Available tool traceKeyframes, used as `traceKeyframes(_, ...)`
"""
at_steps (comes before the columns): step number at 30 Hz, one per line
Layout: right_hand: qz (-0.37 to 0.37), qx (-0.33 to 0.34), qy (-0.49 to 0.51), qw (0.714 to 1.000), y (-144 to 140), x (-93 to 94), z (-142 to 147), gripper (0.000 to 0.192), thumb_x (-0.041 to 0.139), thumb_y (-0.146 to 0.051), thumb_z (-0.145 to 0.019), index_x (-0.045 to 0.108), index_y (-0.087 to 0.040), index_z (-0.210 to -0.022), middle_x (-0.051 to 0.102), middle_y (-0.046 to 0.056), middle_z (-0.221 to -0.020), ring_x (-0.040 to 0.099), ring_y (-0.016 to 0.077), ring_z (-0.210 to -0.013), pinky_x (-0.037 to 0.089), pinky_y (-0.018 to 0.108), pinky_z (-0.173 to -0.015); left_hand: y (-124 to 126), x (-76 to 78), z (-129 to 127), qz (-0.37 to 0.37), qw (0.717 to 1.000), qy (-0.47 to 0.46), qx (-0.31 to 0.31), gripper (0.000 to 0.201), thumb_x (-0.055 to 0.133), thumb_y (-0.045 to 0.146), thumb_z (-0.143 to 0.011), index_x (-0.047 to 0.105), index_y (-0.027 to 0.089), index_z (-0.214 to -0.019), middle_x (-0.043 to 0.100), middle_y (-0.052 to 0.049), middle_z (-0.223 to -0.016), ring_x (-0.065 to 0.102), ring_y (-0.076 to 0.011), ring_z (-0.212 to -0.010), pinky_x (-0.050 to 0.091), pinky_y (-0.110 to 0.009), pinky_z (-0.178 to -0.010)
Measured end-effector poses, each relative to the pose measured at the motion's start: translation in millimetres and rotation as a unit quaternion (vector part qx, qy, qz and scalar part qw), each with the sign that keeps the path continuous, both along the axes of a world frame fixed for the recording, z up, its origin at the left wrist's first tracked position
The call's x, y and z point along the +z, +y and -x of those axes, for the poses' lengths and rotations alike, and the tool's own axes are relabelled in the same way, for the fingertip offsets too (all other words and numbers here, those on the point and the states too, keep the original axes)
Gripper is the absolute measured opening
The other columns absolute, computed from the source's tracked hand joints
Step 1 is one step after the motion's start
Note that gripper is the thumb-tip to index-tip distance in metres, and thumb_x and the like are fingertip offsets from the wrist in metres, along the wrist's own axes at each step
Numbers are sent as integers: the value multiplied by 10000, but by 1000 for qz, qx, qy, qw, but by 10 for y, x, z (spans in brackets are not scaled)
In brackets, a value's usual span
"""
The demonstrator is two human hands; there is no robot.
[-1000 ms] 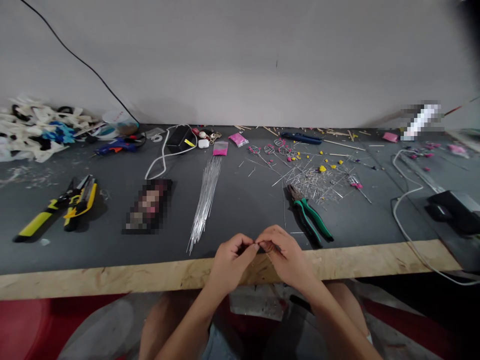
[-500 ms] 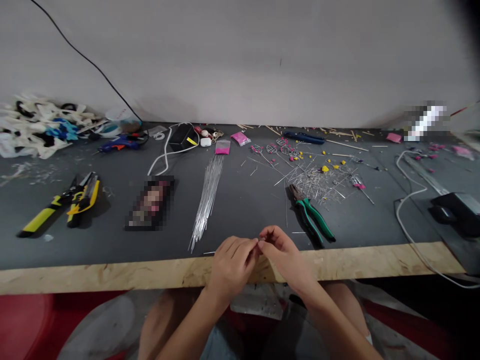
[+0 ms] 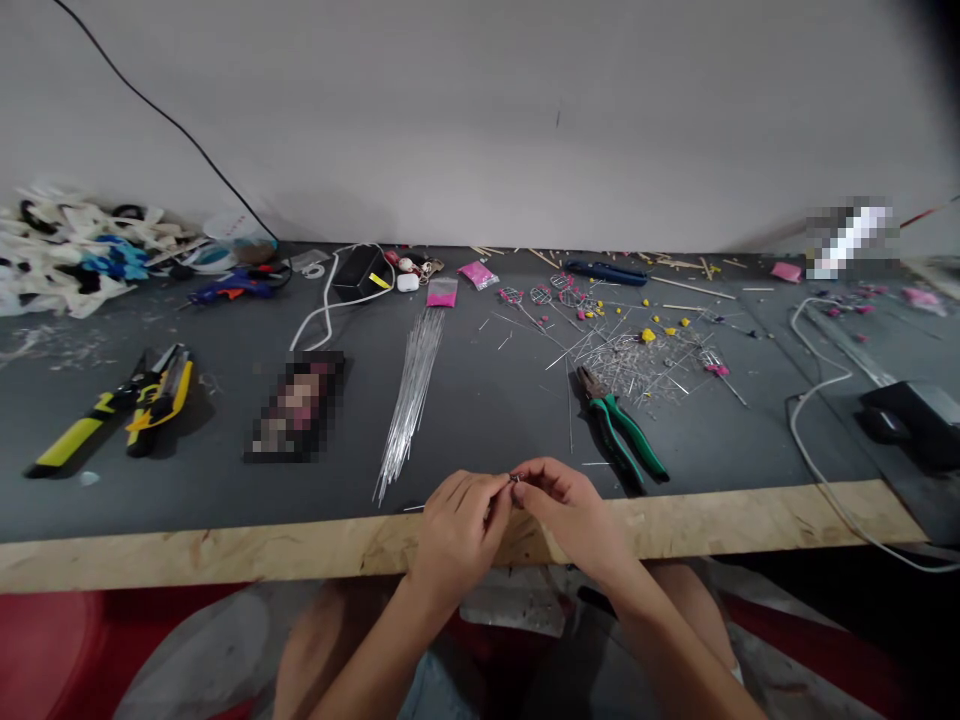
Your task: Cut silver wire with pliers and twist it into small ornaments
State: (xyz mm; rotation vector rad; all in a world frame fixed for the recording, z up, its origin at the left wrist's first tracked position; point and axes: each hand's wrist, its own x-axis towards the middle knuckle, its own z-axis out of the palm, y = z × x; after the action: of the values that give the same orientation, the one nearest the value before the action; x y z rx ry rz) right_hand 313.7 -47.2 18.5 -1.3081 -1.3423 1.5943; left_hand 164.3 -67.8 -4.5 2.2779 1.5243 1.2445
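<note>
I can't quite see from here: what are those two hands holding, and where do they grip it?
The left hand and right hand pinch one tiny metal piece between their fingertips; which part of it cannot be told.

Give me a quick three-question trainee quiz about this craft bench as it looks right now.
1. True or false: the green-handled pliers lie on the bench, in neither hand.
2. Which lies left of the wire bundle: A) yellow-handled cutters, B) pile of wire offcuts?
3. What do the left hand and right hand pinch between them?

Key: 1 true. 2 A. 3 A tiny metal piece, too small to identify.
</note>
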Motion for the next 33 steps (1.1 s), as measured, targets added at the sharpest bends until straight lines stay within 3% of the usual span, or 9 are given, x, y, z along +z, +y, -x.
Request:
traceKeyframes(6, -53, 28, -68, 996, -14, 54, -37, 141, 508, -253, -842, 621, -196, -905, 645, 6, -830, 569, 140, -775, 439, 258, -703, -3, 60, 9, 124, 990, -61, 9, 112, 504, 183, -859, 613, 167, -838, 662, -25, -746, 605, -142, -693, 470, -269, -630)
traceKeyframes(11, -86, 38, -112, 989, -23, 83, -47, 146, 497, -250, -852, 629, -205, -893, 659, 8, -831, 584, 149, -773, 436, 256, -675, 1, 164, 27, 263, 952, -159, 11, 146, 518, 259, -843, 632, 184, -790, 664, -2, -712, 605, -132, -654, 463, -239, -593)
traceKeyframes(15, -90, 51, -129, 986, -40, 101, -41, 148, 495, -253, -860, 633, -206, -883, 665, 5, -815, 588, 148, -759, 429, 242, -643, 23, 174, 73, 391, 878, -277, -1, 171, 543, 310, -809, 627, 182, -733, 621, 16, -635, 563, -116, -579, 415, -209, -510)
traceKeyframes(20, -145, 86, -149, 974, -39, 108, -57, 144, 481, -226, -878, 624, -211, -891, 664, 5, -818, 585, 142, -746, 420, 234, -644, 77, 181, 102, 496, 768, -404, -33, 178, 579, 303, -747, 558, 166, -636, 450, 59, -490, 361, -64, -432, 273, -192, -430)
traceKeyframes(26, -226, 176, -115, 951, 20, 157, -167, 222, 418, -111, -878, 617, -209, -898, 644, 23, -862, 579, 148, -804, 432, 255, -735, 59, 248, 107, 547, 698, -446, -119, 212, 561, 276, -728, 451, 177, -576, 363, 64, -481, 249, -55, -446, 173, -206, -446)
traceKeyframes(29, -234, 201, -83, 948, 34, 191, -210, 215, 431, -118, -875, 624, -213, -891, 647, 32, -875, 589, 157, -828, 447, 271, -758, -9, 282, 110, 546, 725, -406, -108, 208, 556, 298, -722, 446, 186, -587, 374, 67, -479, 269, -60, -440, 197, -205, -438)
traceKeyframes(31, -220, 191, -70, 954, 34, 195, -214, 175, 475, -147, -868, 635, -216, -877, 657, 32, -884, 599, 160, -840, 453, 274, -763, -66, 305, 106, 513, 776, -358, -85, 188, 554, 312, -742, 496, 184, -617, 423, 59, -496, 330, -67, -444, 253, -203, -437)
traceKeyframes(33, -186, 150, -75, 968, 29, 174, -197, 118, 531, -204, -854, 648, -218, -863, 669, 26, -877, 606, 161, -833, 457, 269, -747, -116, 313, 94, 443, 846, -291, -58, 171, 539, 316, -789, 562, 185, -681, 512, 37, -545, 433, -86, -484, 332, -209, -460)
